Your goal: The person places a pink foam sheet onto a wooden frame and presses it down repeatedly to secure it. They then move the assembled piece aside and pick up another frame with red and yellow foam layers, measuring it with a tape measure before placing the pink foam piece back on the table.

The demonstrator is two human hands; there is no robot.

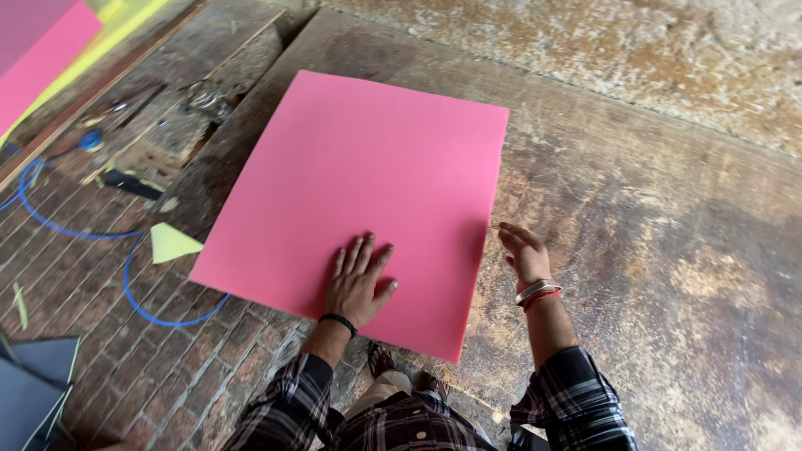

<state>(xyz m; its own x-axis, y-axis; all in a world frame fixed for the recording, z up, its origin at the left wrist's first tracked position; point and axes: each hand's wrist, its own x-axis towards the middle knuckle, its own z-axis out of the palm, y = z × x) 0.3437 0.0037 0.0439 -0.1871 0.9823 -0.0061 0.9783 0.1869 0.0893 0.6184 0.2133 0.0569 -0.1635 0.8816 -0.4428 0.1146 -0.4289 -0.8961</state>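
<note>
- Pink foam sheet (359, 200): a large rectangular sheet lying flat on a worn wooden board (652, 225). Its long axis runs away from the person, skewed slightly to the right; its near-left corner overhangs the board's edge above the brick floor (125, 359).
- Left hand (357, 282): pressed palm-down on the near part of the sheet, fingers spread and extended, gripping nothing; a dark band sits at the wrist.
- Right hand (525, 255): relaxed and empty, fingers loosely curled, poised just beside the sheet's right edge, apparently clear of both sheet and board; bracelets at the wrist.
- Key relation: the bulk of the sheet lies forward and left of both hands; the left hand rests on it, the right hand stands just off its right edge.
- Surroundings: a blue cable (75, 225) loops over the bricks; a yellow triangular offcut (171, 242) lies just left of the sheet; another pink sheet (38, 54) shows at upper left.
</note>
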